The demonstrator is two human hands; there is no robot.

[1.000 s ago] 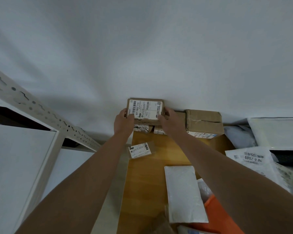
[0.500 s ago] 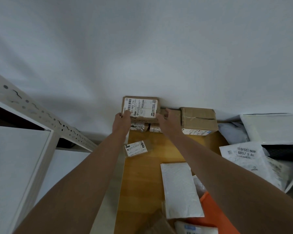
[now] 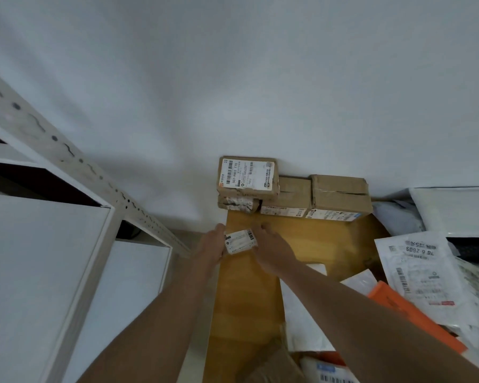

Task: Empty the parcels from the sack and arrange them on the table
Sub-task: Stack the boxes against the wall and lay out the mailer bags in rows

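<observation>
head view, looking down along both forearms. the left hand (image 3: 211, 246) and the right hand (image 3: 271, 251) meet at a small labelled packet (image 3: 239, 241) near the left edge of the wooden surface (image 3: 249, 299); the left grip touches the packet's left end and the right grip its right end, but whether the fingers pinch it or only rest against it cannot be told. at the far edge, against the white wall (image 3: 260, 78), a labelled cardboard box (image 3: 248, 176) sits on top of a smaller box (image 3: 238, 203); just to the right stand a second cardboard box (image 3: 288, 199) and a third, taped box (image 3: 340, 196), touching side by side. to the right lie a white mailer with printed labels (image 3: 423, 275), an orange envelope (image 3: 415, 316) and a white padded mailer (image 3: 302, 322), partly under the right forearm. a white perforated shelf frame (image 3: 67, 156) stands at the left.
</observation>
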